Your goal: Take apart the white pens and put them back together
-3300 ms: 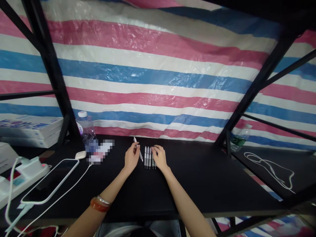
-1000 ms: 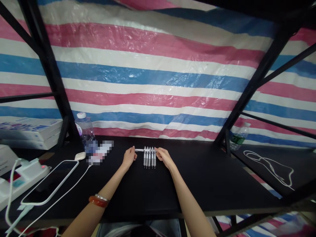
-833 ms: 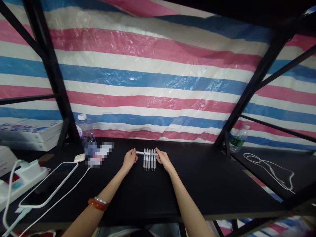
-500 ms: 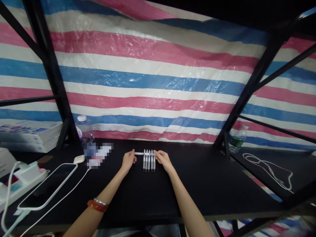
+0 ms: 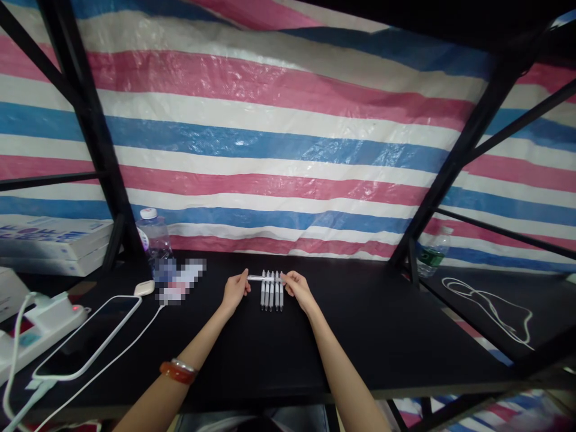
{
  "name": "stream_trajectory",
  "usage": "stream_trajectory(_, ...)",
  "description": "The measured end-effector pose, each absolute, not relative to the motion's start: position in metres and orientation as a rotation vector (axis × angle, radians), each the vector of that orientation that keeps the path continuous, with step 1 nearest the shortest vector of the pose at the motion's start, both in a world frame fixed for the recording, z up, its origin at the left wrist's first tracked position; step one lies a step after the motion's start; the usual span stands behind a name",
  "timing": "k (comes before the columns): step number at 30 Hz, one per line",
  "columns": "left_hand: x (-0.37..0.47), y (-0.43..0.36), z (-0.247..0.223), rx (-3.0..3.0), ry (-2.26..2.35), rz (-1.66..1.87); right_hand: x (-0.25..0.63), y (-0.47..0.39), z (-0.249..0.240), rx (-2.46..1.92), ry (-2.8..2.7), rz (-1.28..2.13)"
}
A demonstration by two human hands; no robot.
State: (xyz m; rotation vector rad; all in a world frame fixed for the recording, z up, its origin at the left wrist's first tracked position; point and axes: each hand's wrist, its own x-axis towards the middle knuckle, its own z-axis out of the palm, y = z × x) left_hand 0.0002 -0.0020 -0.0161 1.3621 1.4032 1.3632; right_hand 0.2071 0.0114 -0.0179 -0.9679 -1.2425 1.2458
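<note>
Head view: left hand [image 5: 234, 292] and right hand [image 5: 297, 288] pinching opposite ends of one pen [image 5: 264, 278], fingers closed on it, holding it crosswise against far ends of pen row [image 5: 271, 294] lying on black table [image 5: 360, 336], likely squaring tips level.

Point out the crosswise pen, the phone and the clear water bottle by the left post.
crosswise pen [image 5: 265, 278], head view, mid barrel.
phone [image 5: 87, 338], head view, screen centre.
water bottle [image 5: 154, 239], head view, clear body below the cap.

left hand [image 5: 234, 292] + right hand [image 5: 297, 289]: pinch crosswise pen [image 5: 264, 278] ends | over pen row [image 5: 271, 295] | black table [image 5: 382, 336]
</note>
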Motion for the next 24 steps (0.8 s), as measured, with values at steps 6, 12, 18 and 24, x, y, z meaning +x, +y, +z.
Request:
stream_trajectory(6,-0.002,0.003,-0.023,1.381,1.416,1.362,0.207,0.013,-0.021,-1.003,-1.304,1.161)
stream_trajectory(12,-0.001,0.004,-0.024,1.395,1.427,1.357,0.208,0.015,-0.024,-1.061,-1.46,0.995)
stream_trajectory(18,-0.002,0.005,-0.027,1.405,1.457,1.352,0.207,0.011,-0.02,-1.077,-1.589,0.725)
stream_trajectory(24,-0.002,0.006,-0.028,1.396,1.473,1.355,0.204,0.002,-0.013,-1.073,-1.794,0.282)
